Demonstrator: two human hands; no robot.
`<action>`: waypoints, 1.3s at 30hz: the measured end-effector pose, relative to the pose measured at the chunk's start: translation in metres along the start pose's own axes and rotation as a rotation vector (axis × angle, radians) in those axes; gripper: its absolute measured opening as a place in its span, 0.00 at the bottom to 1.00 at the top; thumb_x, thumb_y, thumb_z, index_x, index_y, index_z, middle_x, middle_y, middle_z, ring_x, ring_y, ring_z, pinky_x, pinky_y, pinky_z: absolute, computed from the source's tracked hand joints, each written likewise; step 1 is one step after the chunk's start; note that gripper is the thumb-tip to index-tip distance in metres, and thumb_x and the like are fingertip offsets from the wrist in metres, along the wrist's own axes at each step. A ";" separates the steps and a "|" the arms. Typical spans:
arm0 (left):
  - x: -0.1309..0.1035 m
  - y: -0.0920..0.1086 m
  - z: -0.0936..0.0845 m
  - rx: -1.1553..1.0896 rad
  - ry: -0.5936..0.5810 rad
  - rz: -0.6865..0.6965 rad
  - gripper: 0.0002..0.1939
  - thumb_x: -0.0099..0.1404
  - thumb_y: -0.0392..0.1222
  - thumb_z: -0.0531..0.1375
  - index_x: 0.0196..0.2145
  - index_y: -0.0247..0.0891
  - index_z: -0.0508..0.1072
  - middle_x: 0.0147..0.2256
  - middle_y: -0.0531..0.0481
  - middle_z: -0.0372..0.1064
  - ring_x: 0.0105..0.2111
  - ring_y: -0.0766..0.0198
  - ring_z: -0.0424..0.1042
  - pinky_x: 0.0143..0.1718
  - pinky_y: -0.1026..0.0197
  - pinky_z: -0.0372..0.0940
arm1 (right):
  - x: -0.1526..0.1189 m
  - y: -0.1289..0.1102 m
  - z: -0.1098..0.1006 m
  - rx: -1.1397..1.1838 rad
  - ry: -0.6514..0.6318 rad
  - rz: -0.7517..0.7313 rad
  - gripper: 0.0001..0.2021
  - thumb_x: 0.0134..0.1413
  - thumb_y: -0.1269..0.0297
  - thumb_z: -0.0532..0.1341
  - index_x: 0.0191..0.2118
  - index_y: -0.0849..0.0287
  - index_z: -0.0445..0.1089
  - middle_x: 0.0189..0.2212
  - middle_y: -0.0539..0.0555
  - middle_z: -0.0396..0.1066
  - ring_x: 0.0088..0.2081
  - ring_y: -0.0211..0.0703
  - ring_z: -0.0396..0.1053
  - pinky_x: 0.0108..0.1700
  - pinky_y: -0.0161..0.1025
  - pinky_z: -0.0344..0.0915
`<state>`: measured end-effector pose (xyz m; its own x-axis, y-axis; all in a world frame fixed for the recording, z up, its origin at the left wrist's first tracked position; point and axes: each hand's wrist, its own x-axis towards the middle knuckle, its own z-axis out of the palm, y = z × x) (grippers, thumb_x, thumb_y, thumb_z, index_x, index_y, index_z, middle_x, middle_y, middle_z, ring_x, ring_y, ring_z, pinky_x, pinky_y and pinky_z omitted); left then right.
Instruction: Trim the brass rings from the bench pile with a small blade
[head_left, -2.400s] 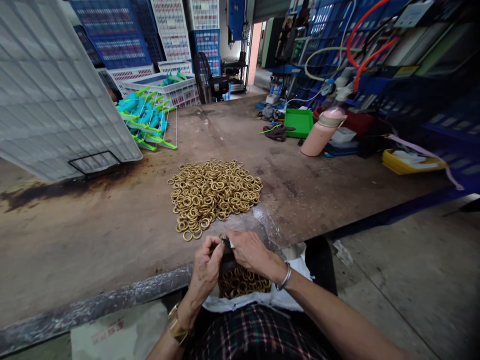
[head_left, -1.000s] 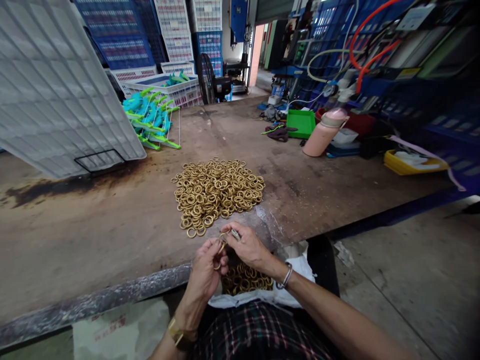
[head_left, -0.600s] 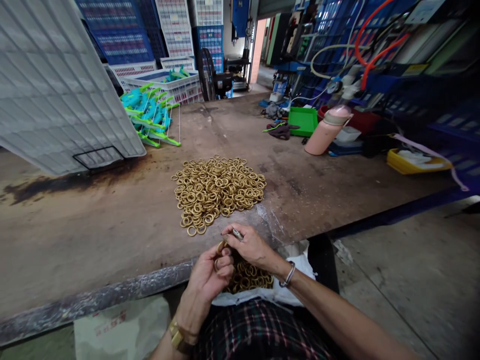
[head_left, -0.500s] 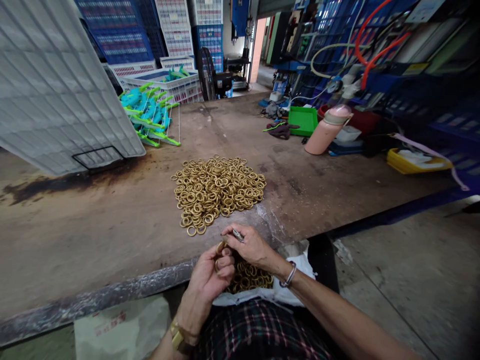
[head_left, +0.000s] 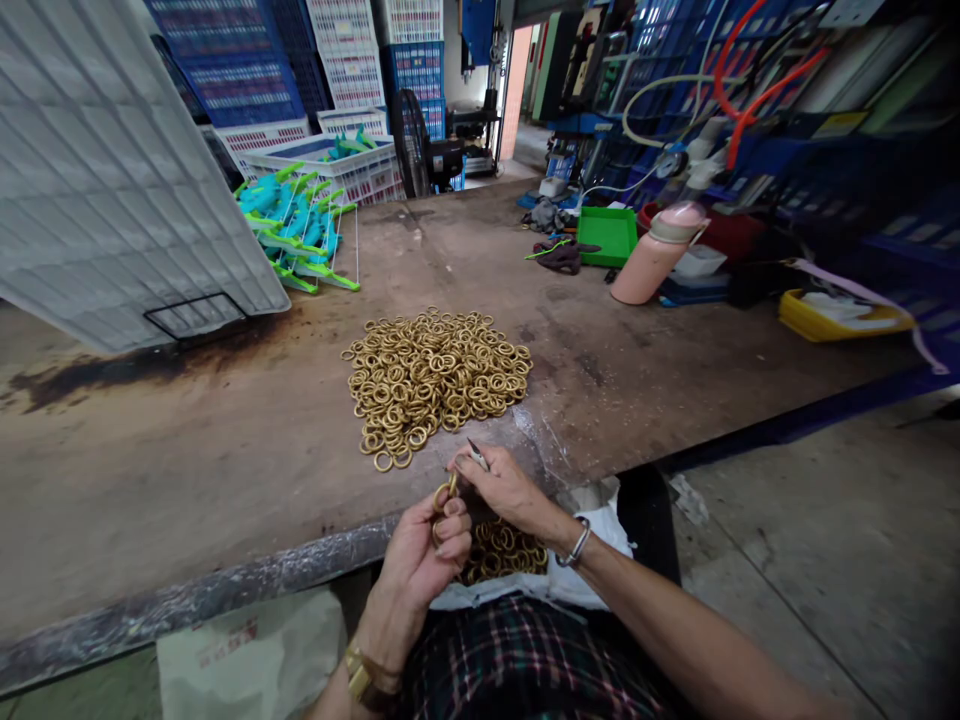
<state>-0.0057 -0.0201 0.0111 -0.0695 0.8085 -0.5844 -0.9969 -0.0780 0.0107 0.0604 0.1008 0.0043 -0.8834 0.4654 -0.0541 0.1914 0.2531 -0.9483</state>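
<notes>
Gold-coloured rings are pinched between the thumb and curled fingers of the left hand, held near the close edge of a brown workbench. By the right hand, just beside it, a small pointed tool is gripped, its dark tip angled toward the far left; whether a ring is also pinched by those fingertips cannot be told. Beyond the hands, a loose pile of similar rings is spread on the bench. More rings, partly hidden, are held below in a white sack on the near side. At far right, a pink bottle is set beside a green tray. At far left, teal-and-lime plastic pieces are heaped beside a pale ribbed panel.
</notes>
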 end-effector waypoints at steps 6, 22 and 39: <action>0.001 0.001 0.002 0.037 0.000 0.074 0.10 0.63 0.30 0.47 0.23 0.34 0.57 0.20 0.57 0.49 0.13 0.80 0.48 0.11 0.77 0.42 | -0.008 0.010 -0.002 -0.510 -0.040 -0.238 0.07 0.50 0.74 0.51 0.30 0.60 0.64 0.27 0.51 0.65 0.30 0.37 0.60 0.34 0.33 0.55; 0.001 0.000 0.002 -0.066 0.022 0.016 0.14 0.66 0.33 0.43 0.22 0.35 0.56 0.18 0.58 0.47 0.12 0.78 0.47 0.10 0.76 0.41 | -0.013 0.011 0.003 -0.776 -0.096 -0.193 0.10 0.50 0.75 0.50 0.37 0.61 0.64 0.33 0.54 0.68 0.32 0.39 0.63 0.32 0.34 0.52; -0.003 -0.002 -0.007 0.146 -0.082 0.061 0.12 0.64 0.35 0.50 0.23 0.35 0.56 0.18 0.59 0.48 0.12 0.79 0.49 0.10 0.76 0.43 | -0.005 0.000 -0.004 -0.848 -0.236 -0.102 0.11 0.49 0.75 0.50 0.37 0.63 0.65 0.34 0.57 0.70 0.32 0.40 0.66 0.32 0.34 0.54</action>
<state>-0.0037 -0.0263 0.0068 -0.1266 0.8501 -0.5112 -0.9851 -0.0475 0.1650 0.0668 0.1019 0.0060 -0.9608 0.2429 -0.1339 0.2768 0.8709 -0.4060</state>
